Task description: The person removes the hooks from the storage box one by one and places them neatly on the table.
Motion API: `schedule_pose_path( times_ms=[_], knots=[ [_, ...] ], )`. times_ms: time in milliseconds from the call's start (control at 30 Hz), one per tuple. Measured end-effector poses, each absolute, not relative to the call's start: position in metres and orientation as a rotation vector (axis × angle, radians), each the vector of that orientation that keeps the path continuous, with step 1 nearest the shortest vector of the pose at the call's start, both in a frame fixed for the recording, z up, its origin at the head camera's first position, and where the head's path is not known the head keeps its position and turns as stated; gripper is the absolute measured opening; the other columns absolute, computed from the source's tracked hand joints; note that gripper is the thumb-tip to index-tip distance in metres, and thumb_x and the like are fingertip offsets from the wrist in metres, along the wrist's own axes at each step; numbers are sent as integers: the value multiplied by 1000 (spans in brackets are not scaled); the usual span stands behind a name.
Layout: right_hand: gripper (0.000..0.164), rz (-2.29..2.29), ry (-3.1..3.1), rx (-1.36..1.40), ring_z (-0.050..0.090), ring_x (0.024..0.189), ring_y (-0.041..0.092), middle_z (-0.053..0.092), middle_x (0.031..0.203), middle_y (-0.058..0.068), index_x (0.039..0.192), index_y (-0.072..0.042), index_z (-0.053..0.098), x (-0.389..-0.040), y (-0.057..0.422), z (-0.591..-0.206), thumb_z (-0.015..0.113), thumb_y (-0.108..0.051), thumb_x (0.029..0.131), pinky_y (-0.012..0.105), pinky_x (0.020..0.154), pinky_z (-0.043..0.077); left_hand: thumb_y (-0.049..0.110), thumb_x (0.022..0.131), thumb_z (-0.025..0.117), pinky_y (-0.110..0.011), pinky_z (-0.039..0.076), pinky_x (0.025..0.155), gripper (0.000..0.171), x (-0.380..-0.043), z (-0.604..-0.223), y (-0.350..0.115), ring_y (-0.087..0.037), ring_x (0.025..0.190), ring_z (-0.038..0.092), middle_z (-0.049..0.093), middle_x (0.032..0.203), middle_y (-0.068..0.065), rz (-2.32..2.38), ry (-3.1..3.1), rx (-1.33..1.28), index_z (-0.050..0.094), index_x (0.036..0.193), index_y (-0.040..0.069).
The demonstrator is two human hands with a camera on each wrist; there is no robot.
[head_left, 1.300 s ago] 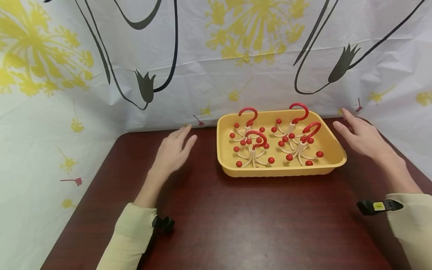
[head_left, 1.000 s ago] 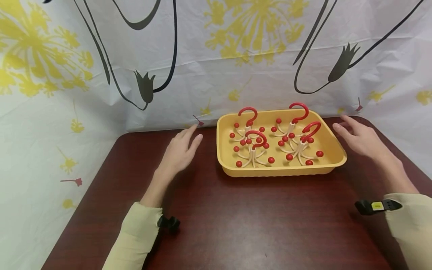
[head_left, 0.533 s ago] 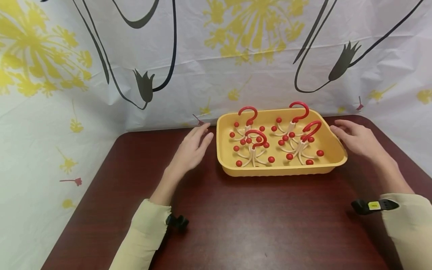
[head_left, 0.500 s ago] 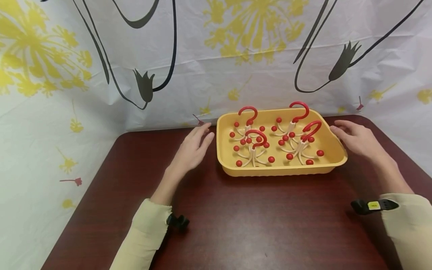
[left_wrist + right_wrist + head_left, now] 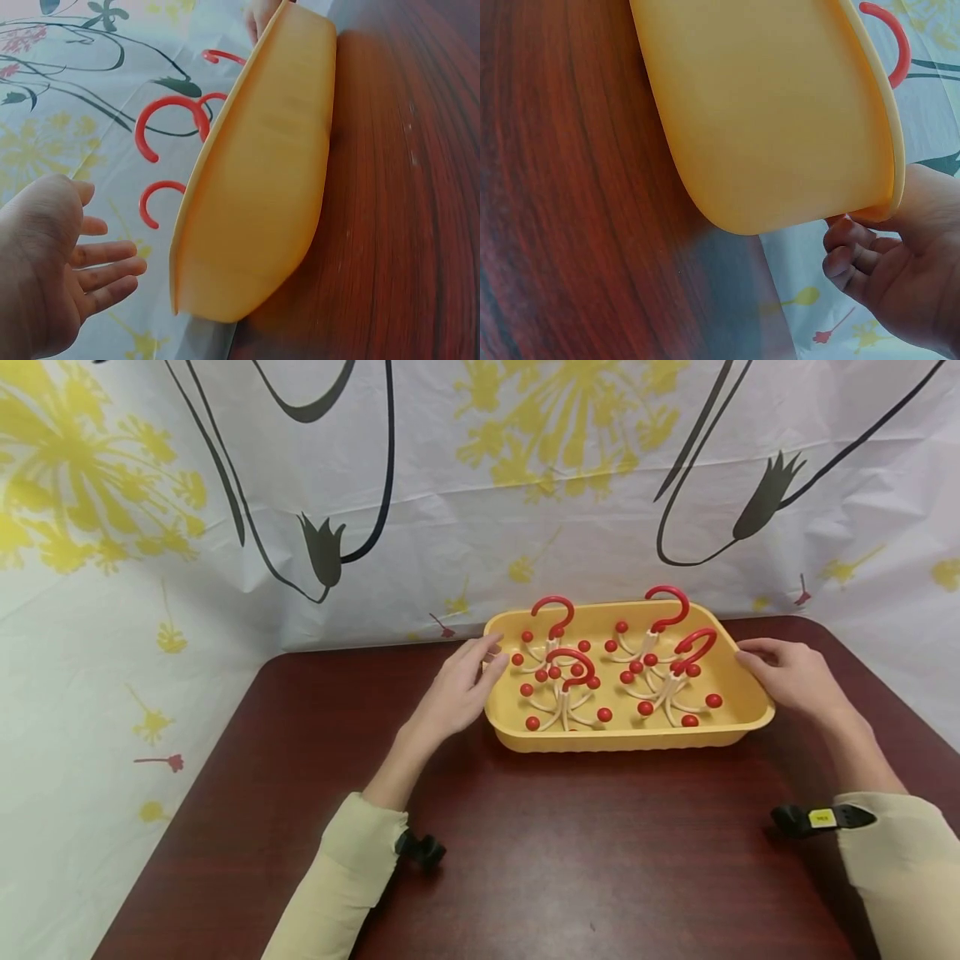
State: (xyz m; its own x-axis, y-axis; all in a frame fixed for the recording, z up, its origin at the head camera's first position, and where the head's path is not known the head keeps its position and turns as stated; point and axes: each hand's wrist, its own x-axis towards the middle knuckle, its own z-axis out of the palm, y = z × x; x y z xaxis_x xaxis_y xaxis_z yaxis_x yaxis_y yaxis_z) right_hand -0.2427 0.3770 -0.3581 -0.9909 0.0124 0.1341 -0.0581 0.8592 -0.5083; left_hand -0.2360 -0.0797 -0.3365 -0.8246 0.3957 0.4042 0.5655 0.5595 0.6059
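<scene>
A yellow plastic tray (image 5: 622, 742) stands at the back of the table and holds several small hangers (image 5: 670, 687), each with a red hook on top and cream arms tipped with red balls. My left hand (image 5: 457, 689) is at the tray's left end, its fingertips overlapping the rim in the head view. The left wrist view shows that hand (image 5: 45, 262) with loose fingers, a gap away from the tray's wall (image 5: 247, 180). At the opposite end, my right hand (image 5: 801, 677) grips the rim. In the right wrist view, its fingers (image 5: 844, 255) curl under the rim.
A dark reddish wooden table (image 5: 570, 852) lies beneath. Behind it and along both sides hangs a white sheet (image 5: 420, 443) printed with flowers. Each sleeve carries a black wrist strap, the right one (image 5: 821, 818) with a yellow label.
My left hand has moved right across the table to the tray's left end. The right hand has come in slightly and taken hold of the right rim. The tray has hardly moved.
</scene>
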Motion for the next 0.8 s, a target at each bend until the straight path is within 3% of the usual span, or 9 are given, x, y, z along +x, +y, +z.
schedule_pose_path(
  times_ms=[267, 600, 800],
  knots=[
    [55, 809, -2879, 41, 60, 92, 39, 61, 119, 37, 129, 8, 59, -241, 379, -361, 50, -41, 105, 22, 62, 44, 34, 108, 48, -37, 51, 95, 47, -237, -338, -61, -22, 115, 58, 61, 129, -10, -1094, -2579, -872, 49, 147, 7],
    [56, 831, -2870, 38, 60, 94, 42, 59, 121, 38, 131, 9, 57, -241, 381, -363, 50, -40, 105, 15, 60, 41, 33, 106, 52, -33, 51, 96, 49, -237, -333, -37, -23, 115, 59, 60, 131, -9, -1071, -2579, -923, 50, 147, 7],
    [57, 861, -2881, 37, 60, 95, 41, 58, 123, 38, 134, 9, 55, -242, 379, -363, 48, -41, 106, 13, 60, 42, 25, 104, 59, -25, 51, 90, 38, -241, -331, -27, -18, 105, 59, 64, 122, -7, -1010, -2498, -987, 60, 138, 6]
  ],
)
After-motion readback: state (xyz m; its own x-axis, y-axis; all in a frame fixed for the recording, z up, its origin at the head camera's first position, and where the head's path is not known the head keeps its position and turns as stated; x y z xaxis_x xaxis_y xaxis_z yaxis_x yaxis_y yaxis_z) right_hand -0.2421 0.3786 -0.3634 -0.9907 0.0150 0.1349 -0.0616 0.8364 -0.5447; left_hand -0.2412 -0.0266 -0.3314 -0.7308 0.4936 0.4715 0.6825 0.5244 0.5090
